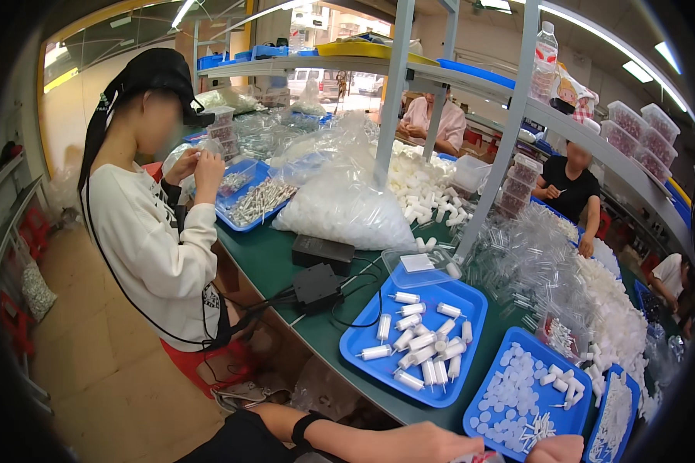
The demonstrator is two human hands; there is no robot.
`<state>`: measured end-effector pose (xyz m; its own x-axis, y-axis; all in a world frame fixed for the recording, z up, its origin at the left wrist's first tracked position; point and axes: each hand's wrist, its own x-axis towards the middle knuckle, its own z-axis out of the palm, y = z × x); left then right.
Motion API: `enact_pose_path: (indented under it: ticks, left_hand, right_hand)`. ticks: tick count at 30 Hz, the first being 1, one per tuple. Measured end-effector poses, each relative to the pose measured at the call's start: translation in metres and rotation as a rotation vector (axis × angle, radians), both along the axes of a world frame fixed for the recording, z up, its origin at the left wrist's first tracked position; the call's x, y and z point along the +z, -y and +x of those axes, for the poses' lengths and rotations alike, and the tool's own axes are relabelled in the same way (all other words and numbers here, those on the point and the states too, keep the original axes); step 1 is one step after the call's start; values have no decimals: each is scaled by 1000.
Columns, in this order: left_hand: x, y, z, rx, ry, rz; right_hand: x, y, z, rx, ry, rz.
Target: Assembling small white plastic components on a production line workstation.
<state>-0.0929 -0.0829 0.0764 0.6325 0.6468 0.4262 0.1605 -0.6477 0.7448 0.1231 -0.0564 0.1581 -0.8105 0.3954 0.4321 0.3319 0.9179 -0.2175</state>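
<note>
My left hand (432, 444) reaches in along the lower edge, a black band on its wrist. Its fingers curl at a whitish piece with red marks (480, 457), mostly cut off by the frame. Only a small part of my right hand (556, 449) shows, at the near edge of a blue tray (472, 423); its fingers are hidden. In that tray lie translucent round discs (510, 386), short white cylinders (570, 386) and thin white sticks (539, 429). Left of it, a larger blue tray (350, 328) holds several white cylinders with thin pins (421, 339).
A narrow blue tray (594, 444) stands at right. Beyond are heaps of clear tubes (510, 255) and white parts (610, 309), black boxes (316, 287) with cables, and a plastic bag (347, 208). Shelf posts (502, 147) rise from the green table. A co-worker (150, 224) stands left; others work farther off.
</note>
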Motion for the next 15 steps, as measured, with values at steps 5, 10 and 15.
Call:
enact_pose_path:
  ticks: [5, 10, 15]
  left_hand:
    - [-7, 4, 3, -317, 41, -150]
    - [-10, -3, -4, -176, -12, -34]
    - [-14, 1, -3, 241, -33, 131]
  right_hand:
    - [4, -3, -7, 422, 4, 57]
    - [-2, 0, -7, 175, 75, 58]
    - [-6, -7, -16, -96, 23, -133]
